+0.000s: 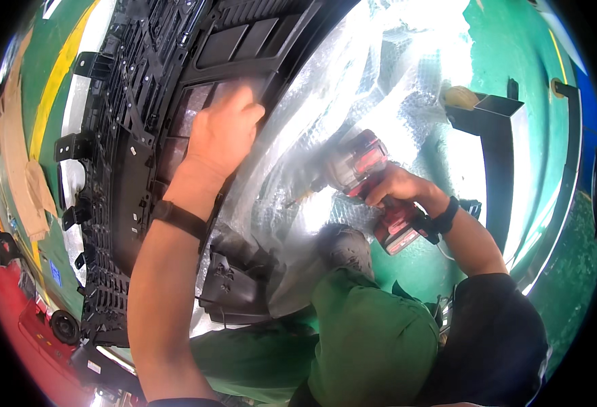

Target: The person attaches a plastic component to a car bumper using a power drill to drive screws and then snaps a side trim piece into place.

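The right hand [400, 186] grips a red cordless drill [365, 157]; the left hand [225, 127] (I cannot tell its grip) is over a black plastic panel [239, 43].

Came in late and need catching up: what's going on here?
A person's right hand holds a red drill, its bit away from the black panel on the left. The left hand is over the panel; blur hides whether it holds anything. Clear wrap lies beside the panel.
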{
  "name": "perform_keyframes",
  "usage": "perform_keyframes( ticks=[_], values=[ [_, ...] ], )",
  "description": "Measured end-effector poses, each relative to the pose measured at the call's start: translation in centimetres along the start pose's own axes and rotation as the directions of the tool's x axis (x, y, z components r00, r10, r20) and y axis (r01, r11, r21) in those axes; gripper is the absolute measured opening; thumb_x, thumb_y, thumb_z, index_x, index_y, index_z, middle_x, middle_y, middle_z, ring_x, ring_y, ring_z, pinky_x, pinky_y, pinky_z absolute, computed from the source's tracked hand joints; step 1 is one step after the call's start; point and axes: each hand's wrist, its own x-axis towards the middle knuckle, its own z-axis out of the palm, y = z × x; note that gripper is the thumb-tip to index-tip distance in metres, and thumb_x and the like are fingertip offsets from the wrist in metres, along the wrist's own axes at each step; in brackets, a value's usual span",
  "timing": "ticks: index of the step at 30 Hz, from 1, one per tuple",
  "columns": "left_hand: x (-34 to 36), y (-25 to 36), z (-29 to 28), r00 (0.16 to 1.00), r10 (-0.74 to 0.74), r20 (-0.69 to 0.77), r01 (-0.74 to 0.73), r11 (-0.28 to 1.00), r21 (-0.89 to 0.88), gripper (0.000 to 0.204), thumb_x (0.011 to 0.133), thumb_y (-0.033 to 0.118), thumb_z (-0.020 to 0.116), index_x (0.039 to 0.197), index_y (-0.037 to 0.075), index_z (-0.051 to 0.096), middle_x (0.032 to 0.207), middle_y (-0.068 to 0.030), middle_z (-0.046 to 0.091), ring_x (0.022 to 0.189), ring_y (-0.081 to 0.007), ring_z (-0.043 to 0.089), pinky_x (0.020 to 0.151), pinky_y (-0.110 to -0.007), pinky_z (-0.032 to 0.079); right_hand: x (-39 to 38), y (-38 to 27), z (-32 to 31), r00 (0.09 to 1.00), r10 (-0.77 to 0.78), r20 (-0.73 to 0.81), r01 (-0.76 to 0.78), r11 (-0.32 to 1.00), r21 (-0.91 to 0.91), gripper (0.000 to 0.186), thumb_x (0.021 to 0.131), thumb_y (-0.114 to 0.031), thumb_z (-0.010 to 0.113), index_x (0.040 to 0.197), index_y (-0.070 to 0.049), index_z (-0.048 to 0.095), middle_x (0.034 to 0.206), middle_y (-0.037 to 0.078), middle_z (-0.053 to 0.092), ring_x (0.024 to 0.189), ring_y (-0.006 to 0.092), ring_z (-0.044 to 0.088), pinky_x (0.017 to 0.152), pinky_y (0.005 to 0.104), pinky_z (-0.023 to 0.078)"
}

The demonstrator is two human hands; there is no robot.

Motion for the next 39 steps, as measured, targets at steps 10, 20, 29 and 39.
perform_keyframes(
  ticks=[10, 20, 29, 39],
  values=[
    [0.3, -0.3, 0.1, 0.998, 0.055, -0.001, -0.055, 0.997, 0.047, 0.015, 0.078, 0.004, 0.069, 0.091, 0.01, 0.067, 0.09, -0.004, 0.055, 0.086, -0.0242, 0.065, 0.067, -0.04, 0.054, 0.2, 0.5, -0.1, 0.998, -0.057, 0.036, 0.058, 0.998, -0.013, 0.025, 0.073, 0.006, 0.072, 0.098, 0.005, 0.07, 0.074, 0.006, 0.064, 0.061, 0.0121, 0.058, 0.054, 0.0283, 0.045],
    [0.6, -0.6, 0.5, 0.999, 0.008, 0.039, -0.011, 0.996, 0.084, 0.01, 0.078, 0.005, 0.068, 0.086, 0.009, 0.065, 0.098, -0.0028, 0.054, 0.096, -0.0208, 0.064, 0.069, -0.037, 0.055, 0.1, 0.1, 0.2, 0.999, -0.048, -0.002, 0.048, 0.998, -0.047, 0.027, 0.074, 0.007, 0.072, 0.1, 0.005, 0.068, 0.072, 0.006, 0.063, 0.061, 0.0132, 0.059, 0.054, 0.0295, 0.046],
    [0.7, -0.6, -0.3, 0.991, 0.085, 0.107, -0.099, 0.986, 0.135, 0.014, 0.079, 0.007, 0.068, 0.092, 0.01, 0.066, 0.111, -0.0045, 0.055, 0.101, -0.0219, 0.064, 0.072, -0.038, 0.057, 0.1, -0.4, 0.3, 0.999, -0.037, 0.028, 0.037, 0.999, -0.007, 0.028, 0.073, 0.007, 0.074, 0.1, 0.003, 0.067, 0.075, 0.007, 0.064, 0.062, 0.0145, 0.06, 0.054, 0.0301, 0.047],
    [0.7, 0.0, -0.7, 0.983, 0.039, 0.18, -0.071, 0.983, 0.172, 0.014, 0.084, 0.007, 0.063, 0.097, 0.01, 0.067, 0.128, -0.0057, 0.056, 0.106, -0.0255, 0.066, 0.076, -0.039, 0.059, -0.4, -0.7, 0.3, 0.998, 0.062, 0.02, -0.063, 0.997, 0.035, 0.031, 0.073, 0.004, 0.076, 0.104, 0.002, 0.069, 0.089, 0.006, 0.067, 0.073, 0.0146, 0.062, 0.062, 0.0299, 0.049]
  ],
)
